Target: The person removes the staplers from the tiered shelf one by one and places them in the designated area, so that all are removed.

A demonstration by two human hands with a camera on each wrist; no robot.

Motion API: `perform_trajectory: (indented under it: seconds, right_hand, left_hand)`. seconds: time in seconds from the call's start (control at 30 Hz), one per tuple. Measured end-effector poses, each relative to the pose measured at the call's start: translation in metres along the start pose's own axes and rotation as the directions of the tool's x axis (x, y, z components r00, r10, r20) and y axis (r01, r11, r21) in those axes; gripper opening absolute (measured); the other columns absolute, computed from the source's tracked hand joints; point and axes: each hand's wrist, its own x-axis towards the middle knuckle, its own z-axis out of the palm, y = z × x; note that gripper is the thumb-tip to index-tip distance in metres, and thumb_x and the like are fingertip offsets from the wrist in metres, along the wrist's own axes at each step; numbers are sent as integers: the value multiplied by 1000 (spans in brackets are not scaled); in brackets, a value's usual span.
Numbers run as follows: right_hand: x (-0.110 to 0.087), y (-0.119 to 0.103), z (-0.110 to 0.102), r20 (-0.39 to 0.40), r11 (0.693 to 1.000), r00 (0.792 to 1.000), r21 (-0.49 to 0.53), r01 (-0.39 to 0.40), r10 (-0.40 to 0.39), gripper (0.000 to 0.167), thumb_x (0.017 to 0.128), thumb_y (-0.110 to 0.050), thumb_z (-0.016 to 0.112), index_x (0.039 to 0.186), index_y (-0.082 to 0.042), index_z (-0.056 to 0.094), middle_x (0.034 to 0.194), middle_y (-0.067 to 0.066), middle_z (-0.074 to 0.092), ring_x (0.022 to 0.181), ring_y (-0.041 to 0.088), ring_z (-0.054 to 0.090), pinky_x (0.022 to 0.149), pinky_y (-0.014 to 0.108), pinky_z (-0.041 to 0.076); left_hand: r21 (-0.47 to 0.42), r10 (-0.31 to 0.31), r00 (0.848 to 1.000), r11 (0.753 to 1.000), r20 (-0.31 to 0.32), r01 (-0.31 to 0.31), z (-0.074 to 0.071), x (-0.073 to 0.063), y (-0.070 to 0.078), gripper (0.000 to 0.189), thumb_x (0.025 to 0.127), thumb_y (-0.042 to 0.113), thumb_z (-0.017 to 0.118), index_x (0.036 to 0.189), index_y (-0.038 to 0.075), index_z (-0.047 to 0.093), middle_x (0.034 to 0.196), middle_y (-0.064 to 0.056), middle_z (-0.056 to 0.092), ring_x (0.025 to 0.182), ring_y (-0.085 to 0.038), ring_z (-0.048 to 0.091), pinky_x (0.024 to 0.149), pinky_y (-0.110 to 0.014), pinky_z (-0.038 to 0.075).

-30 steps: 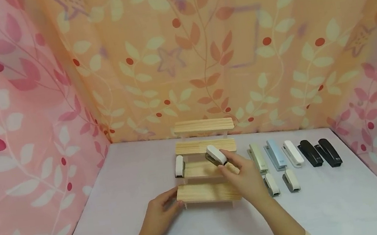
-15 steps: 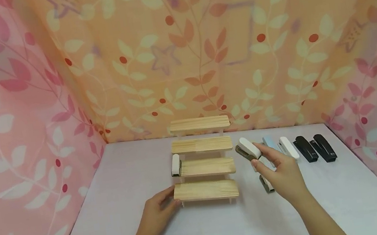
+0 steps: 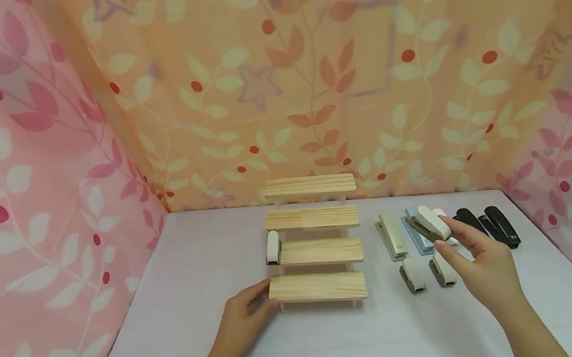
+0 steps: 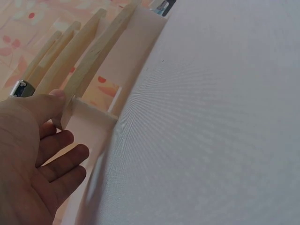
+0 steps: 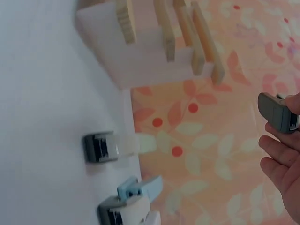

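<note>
A four-tier wooden display shelf [image 3: 326,287] stands on the table. At the left end of its lowest plank, my left hand [image 3: 242,324] pinches the edge; the left wrist view has the thumb on the plank [image 4: 93,58] and the other fingers below it. My right hand [image 3: 488,275] holds a small white stapler [image 3: 432,222] between thumb and fingertips, raised over the row of staplers. Its dark grey base [image 5: 275,114] shows in the right wrist view. Another small white stapler [image 3: 272,247] stands at the left end of the second tier from the bottom.
Right of the shelf are a pale green stapler [image 3: 392,238], a light blue stapler [image 3: 412,232], partly hidden, and black staplers [image 3: 502,226]. Two small white staplers, one left [image 3: 412,275] and one right [image 3: 443,271], stand in front. Patterned cloth [image 3: 305,78] encloses the table.
My right hand has carried the small white stapler rightward, from over the shelf to above the stapler row. The left hand keeps its place at the lowest plank. The camera view shifted slightly.
</note>
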Motion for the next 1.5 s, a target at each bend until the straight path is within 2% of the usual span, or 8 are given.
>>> perform_trajectory:
  seconds: [0.23,0.47,0.7,0.77,0.9,1.17,1.4,1.5]
  right_hand:
    - [-5,27,-12,-42,993,999,-114,-9,4,50,90,-15,81,137,-19,67,128,10,71,112,-26,49,94,-4,35]
    - [-18,51,-18,-94,969,985,-186,-162,146,50,91,-21,80,139,-19,66,130,19,68,106,-32,41,90,-6,31]
    - [-22,76,-18,-123,951,971,-212,-226,204,52,89,-22,83,138,-17,66,131,16,66,105,-34,36,113,16,38]
    - [-23,82,-18,-125,949,969,-209,-236,214,52,88,-21,83,137,-16,67,130,17,66,103,-35,36,104,2,32]
    - [-26,92,-19,-118,938,956,-191,-288,269,52,89,-24,83,137,-13,67,131,19,64,98,-36,37,93,-6,27]
    - [-29,119,-17,-79,920,931,-142,-365,357,54,92,-32,80,139,-11,65,132,20,63,99,-31,42,100,-2,34]
    - [-33,130,-14,-29,897,913,-176,-406,408,56,93,-40,77,139,-11,64,136,17,63,101,-28,42,92,-5,32]
    - [-34,132,-13,-16,888,907,-195,-416,421,57,93,-40,77,138,-8,64,138,18,62,109,-17,51,84,-7,37]
  left_hand:
    - [1,6,1000,1000,8,-6,1,2,1,51,87,34,82,134,21,68,120,16,72,121,-10,65,107,-34,53]
    - [-20,10,1000,1000,20,-9,4,3,1,52,87,36,81,135,20,68,120,16,72,121,-9,66,107,-33,53]
    - [-3,0,1000,1000,5,0,3,2,2,51,87,34,82,134,20,68,119,15,72,121,-10,66,107,-33,53]
    - [-4,-9,1000,1000,9,9,3,1,2,52,87,36,82,134,21,68,119,16,72,121,-9,65,108,-32,52]
    - [-10,-12,1000,1000,10,12,3,0,1,53,87,38,81,135,22,68,120,16,72,121,-9,65,108,-34,52]
    - [-14,3,1000,1000,-1,-3,0,1,0,52,86,39,81,134,24,68,119,16,72,121,-9,65,107,-35,53]
    - [-22,-7,1000,1000,8,7,-1,1,0,54,85,40,81,134,24,68,119,16,72,123,-10,65,108,-35,52]
    - [-18,-14,1000,1000,9,14,-1,1,0,54,85,41,81,135,24,67,120,16,72,124,-10,64,109,-35,52]
